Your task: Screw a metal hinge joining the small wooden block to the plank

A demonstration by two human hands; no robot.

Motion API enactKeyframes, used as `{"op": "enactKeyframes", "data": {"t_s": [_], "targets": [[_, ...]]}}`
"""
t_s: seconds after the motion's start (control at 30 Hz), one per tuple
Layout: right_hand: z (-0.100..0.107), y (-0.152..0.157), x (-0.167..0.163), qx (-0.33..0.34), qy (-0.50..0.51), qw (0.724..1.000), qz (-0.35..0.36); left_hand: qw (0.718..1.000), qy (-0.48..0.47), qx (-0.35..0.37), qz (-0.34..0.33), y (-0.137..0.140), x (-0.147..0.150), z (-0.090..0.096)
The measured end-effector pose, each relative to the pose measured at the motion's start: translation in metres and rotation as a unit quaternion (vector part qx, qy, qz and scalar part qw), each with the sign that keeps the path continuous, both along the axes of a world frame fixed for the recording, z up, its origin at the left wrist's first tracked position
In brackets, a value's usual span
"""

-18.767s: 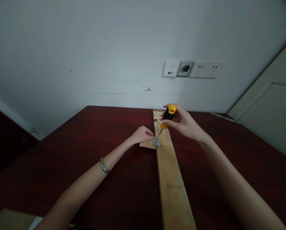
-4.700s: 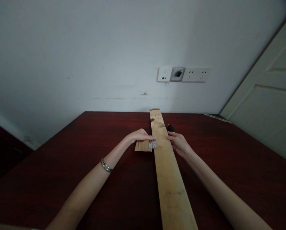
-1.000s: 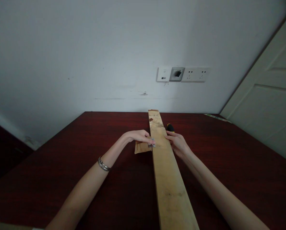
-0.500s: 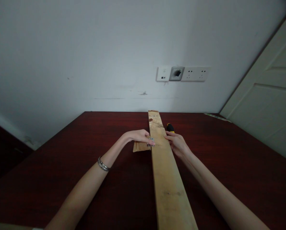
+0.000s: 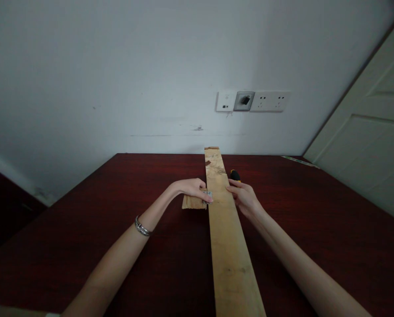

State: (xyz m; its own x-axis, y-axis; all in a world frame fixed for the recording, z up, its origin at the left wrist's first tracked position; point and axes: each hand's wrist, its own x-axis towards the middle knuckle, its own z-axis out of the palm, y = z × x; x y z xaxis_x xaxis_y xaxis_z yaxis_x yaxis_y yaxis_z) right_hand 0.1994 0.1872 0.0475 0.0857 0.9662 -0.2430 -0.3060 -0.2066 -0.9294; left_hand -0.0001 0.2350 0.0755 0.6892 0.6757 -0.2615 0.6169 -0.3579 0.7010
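Note:
A long wooden plank [image 5: 232, 246] runs away from me across the dark red table. Against its left edge lies a short wooden board [image 5: 193, 202]. A small metal hinge [image 5: 210, 194] sits over the seam between the two. My left hand [image 5: 193, 188] is closed there, its thumb pressed on the hinge; its other fingers are partly hidden. At the plank's right edge, my right hand [image 5: 245, 198] grips the side, with some fingertips out of sight. Just beyond it lies a black and yellow tool handle [image 5: 235, 175], the rest of it hidden.
Behind the table [image 5: 144, 176] rises a white wall with a row of sockets [image 5: 269, 101]. A pale panelled door [image 5: 369, 127] stands to the right. One narrow printed strip [image 5: 301, 161] lies at the table's back right edge.
The plank's far end has risen slightly in view, while its near end has shifted left. The short board has turned a little. Both hands keep nearly the same place.

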Motion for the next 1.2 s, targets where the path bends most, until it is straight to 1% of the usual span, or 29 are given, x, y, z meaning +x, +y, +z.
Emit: {"op": "enactKeyframes", "data": {"t_s": [0.1, 0.23, 0.43, 0.63, 0.73, 0.87, 0.97, 1.07, 1.2], "targets": [[-0.001, 0.001, 0.0, 0.0, -0.006, 1.0, -0.002, 1.0, -0.007, -0.001, -0.005, 0.001, -0.001, 0.0], [-0.002, 0.001, 0.001, 0.005, -0.004, 1.0, 0.003, 0.999, -0.035, -0.031, -0.016, 0.002, -0.001, -0.001], [-0.005, 0.002, 0.002, 0.009, 0.003, 1.0, 0.016, 0.998, -0.014, -0.022, 0.051, 0.001, -0.002, 0.001], [-0.003, 0.001, 0.001, 0.003, 0.006, 1.0, 0.008, 0.999, -0.022, -0.038, 0.016, 0.008, -0.003, -0.009], [-0.001, -0.001, -0.001, 0.004, 0.005, 1.0, 0.017, 0.999, -0.013, -0.035, 0.022, 0.01, -0.003, -0.011], [-0.001, -0.001, -0.001, 0.006, 0.002, 1.0, 0.021, 0.998, -0.025, -0.03, 0.039, 0.008, -0.005, -0.007], [-0.003, 0.001, 0.0, 0.006, 0.006, 1.0, 0.019, 0.996, -0.053, -0.061, 0.035, 0.005, -0.007, -0.002], [-0.005, 0.003, 0.001, 0.004, 0.009, 1.0, 0.015, 0.989, -0.083, -0.123, 0.02, 0.004, -0.01, 0.0], [-0.003, 0.002, 0.001, 0.003, 0.004, 1.0, 0.01, 0.976, -0.098, -0.193, 0.026, 0.004, -0.012, -0.001]]}}
